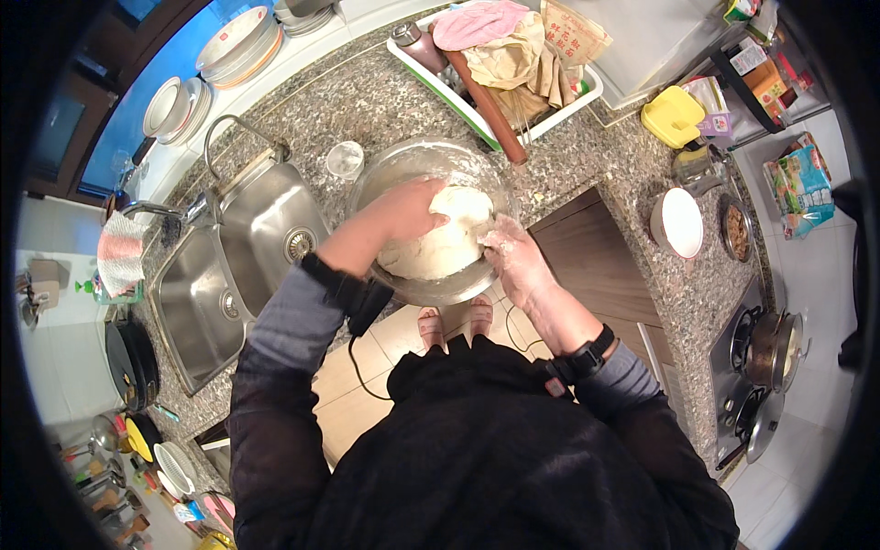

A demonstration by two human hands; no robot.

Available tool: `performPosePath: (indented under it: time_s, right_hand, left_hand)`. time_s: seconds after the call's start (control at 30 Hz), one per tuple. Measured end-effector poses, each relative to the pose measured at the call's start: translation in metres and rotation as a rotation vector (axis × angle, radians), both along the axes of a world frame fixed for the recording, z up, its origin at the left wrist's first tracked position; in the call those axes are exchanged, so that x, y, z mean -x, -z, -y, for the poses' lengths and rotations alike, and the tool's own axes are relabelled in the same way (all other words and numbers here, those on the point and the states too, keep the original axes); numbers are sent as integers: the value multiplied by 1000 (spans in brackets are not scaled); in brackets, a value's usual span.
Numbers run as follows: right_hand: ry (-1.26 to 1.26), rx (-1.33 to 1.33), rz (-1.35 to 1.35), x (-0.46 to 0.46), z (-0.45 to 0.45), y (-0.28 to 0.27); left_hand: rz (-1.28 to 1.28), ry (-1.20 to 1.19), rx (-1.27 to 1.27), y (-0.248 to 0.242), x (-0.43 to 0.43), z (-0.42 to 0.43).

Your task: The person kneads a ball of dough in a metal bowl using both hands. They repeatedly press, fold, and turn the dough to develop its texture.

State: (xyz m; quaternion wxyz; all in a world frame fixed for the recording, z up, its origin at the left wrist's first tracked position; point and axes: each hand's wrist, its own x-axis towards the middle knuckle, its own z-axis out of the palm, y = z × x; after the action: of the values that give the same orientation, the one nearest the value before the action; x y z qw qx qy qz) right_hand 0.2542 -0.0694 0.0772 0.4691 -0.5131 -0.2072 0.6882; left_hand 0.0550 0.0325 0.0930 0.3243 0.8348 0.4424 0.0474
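A large pale lump of dough (433,251) lies in a wide metal bowl (450,294) dusted with flour inside, near the counter's front edge. My left hand (414,210) is over the dough's upper left, its thumb and fingers holding it from above; the fingertips are partly hidden. At the bowl's right side my right hand (515,261) has its fingers bent against the dough's edge, by the rim. Those fingers are coated with flour and bits of dough. Whether they grip the dough or the rim cannot be made out.
Behind the bowl stand a small clear cup (345,160) and a white tray (440,100) with a wooden rolling pin (481,96) across it. A double steel sink (268,220) is to the left. Rightward are a white bowl (677,223) and a gas stove (732,371) with a pot (770,350).
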Motion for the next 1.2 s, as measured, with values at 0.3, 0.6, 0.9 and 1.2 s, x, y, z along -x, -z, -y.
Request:
performPosePath:
  time_s: [0.3,0.6,0.9,1.2]
  right_hand:
    - [109,324,-160,31,-33,39]
    - [64,-27,-156,7,-52,49]
    - [-443,-1268,1307,-5,-40,15]
    - [-895,-890,1454,24,-27,-29]
  left_hand:
    - [-243,26,423,45,-38,-66]
    - [466,-230,616,20,7,-57]
    - [281,-106,-41,-11,58,20]
    - [-104,10,-29,-1,42,29]
